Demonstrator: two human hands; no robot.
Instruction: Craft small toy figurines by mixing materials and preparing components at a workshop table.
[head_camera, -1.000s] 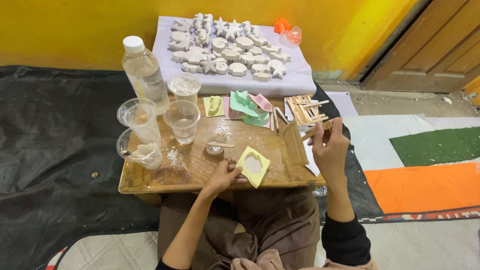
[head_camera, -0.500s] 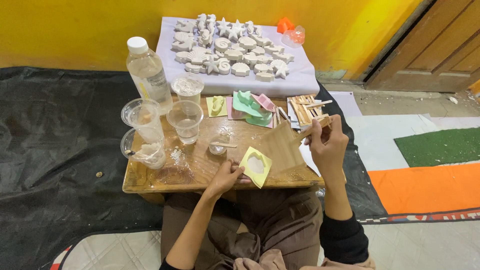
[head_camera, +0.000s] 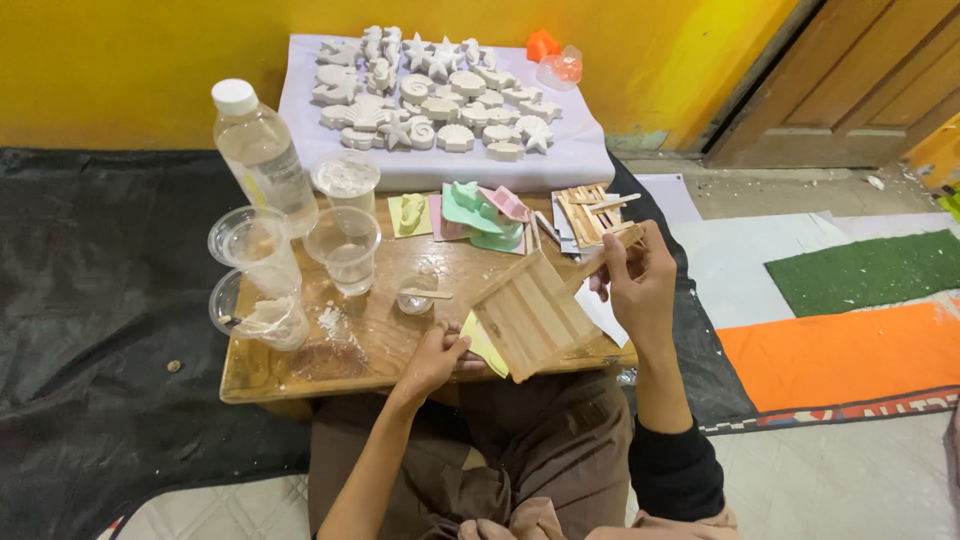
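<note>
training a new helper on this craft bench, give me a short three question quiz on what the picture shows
1. True or false: the right hand holds a flat square panel of wooden sticks over the low wooden table.
2. What does the left hand touch? A) the clear plastic water bottle with white cap B) the yellow square mould C) an orange lid
3. Fill in: the white plaster castings lie on a pale ____ cloth.

Key: 1 true; 2 B; 3 lilac
</note>
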